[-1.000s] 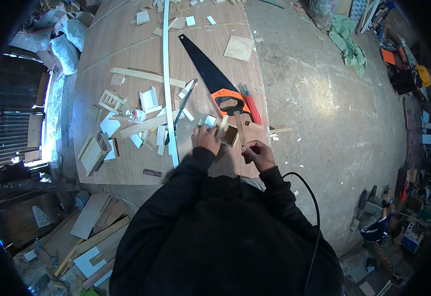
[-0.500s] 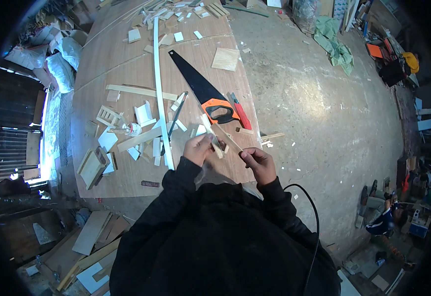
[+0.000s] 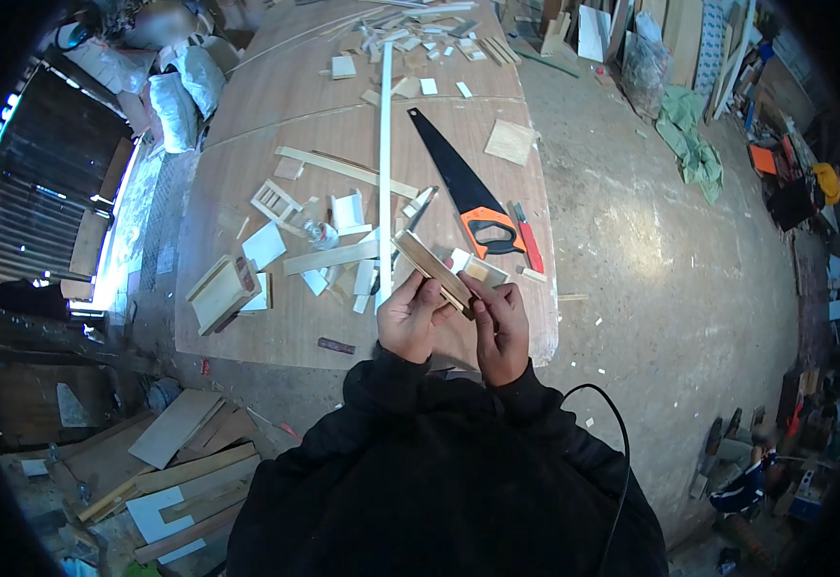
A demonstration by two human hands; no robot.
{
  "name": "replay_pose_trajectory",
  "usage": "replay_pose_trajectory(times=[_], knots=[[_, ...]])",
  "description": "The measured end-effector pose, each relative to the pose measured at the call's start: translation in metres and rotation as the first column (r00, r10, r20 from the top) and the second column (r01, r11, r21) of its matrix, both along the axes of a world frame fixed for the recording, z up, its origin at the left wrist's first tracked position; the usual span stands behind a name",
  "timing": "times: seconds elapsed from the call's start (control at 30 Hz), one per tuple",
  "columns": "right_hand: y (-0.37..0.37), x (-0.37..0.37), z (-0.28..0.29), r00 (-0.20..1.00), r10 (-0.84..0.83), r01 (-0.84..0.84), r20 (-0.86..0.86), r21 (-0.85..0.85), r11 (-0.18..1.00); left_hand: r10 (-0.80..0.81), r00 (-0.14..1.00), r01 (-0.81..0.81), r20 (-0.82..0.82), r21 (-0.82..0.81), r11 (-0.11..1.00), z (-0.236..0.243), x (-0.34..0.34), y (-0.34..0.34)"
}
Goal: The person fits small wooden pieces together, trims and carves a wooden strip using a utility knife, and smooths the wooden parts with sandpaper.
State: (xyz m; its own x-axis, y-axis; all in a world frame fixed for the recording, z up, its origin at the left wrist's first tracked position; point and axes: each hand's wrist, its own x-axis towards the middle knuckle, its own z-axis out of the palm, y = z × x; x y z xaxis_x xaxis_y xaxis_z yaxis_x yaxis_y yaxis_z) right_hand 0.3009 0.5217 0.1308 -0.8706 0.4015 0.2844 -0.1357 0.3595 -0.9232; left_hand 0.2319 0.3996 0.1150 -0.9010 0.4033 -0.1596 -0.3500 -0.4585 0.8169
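Concrete floor point(image 3: 670, 317): grey and scuffed, running along the right of the worktop, small pale chips scattered over it.
Worktop point(image 3: 290, 327): wood-toned surface, strewn with offcuts, many of them at the far end.
Long pale strip point(image 3: 385, 163): laid lengthwise on the worktop, to the left of the saw.
Handsaw point(image 3: 454, 173): black blade, orange-and-black handle; lying flat, handle toward the person, blade tip pointing away.
Held wood strips point(image 3: 434, 262): one brown, a paler one alongside; raised between both hands over the near part of the worktop, slanting from far left to near right.
Left-hand grip point(image 3: 407, 317): narrow, thumb and fingers holding the strips from the left.
Right-hand grip point(image 3: 504, 332): narrow, pinching the strips at their near end.
Box-shaped wooden piece point(image 3: 220, 298): near the worktop's left edge.
Square board point(image 3: 509, 142): near the right edge, apart from the saw.
Red-handled tool point(image 3: 530, 240): just right of the saw handle; exact kind I cannot tell from here.
Dark block point(image 3: 336, 345): by the near edge.
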Motion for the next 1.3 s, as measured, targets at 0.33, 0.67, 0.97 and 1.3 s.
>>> replay_pose_trajectory(times=[0.33,0.67,0.97,1.3], knots=[[-0.119,0.010,0.031,0.997,0.071,-0.063,-0.024,0.243,0.968,0.044,0.989,-0.044,-0.140,-0.001,0.999,0.025,0.022,-0.119],[-0.205,0.033,0.028,0.958,0.286,-0.286,0.010,0.081,0.955,-0.091,0.992,0.113,-0.091,0.275,0.955,0.025,0.031,-0.243],[-0.261,0.034,0.043,0.904,0.421,-0.420,0.072,-0.029,0.907,0.024,0.988,-0.004,-0.154,0.127,0.992,0.037,0.045,-0.308],[-0.281,0.034,0.064,0.935,0.353,-0.354,0.036,0.023,0.935,0.133,0.952,-0.115,-0.277,0.082,0.990,0.046,0.047,-0.317]])
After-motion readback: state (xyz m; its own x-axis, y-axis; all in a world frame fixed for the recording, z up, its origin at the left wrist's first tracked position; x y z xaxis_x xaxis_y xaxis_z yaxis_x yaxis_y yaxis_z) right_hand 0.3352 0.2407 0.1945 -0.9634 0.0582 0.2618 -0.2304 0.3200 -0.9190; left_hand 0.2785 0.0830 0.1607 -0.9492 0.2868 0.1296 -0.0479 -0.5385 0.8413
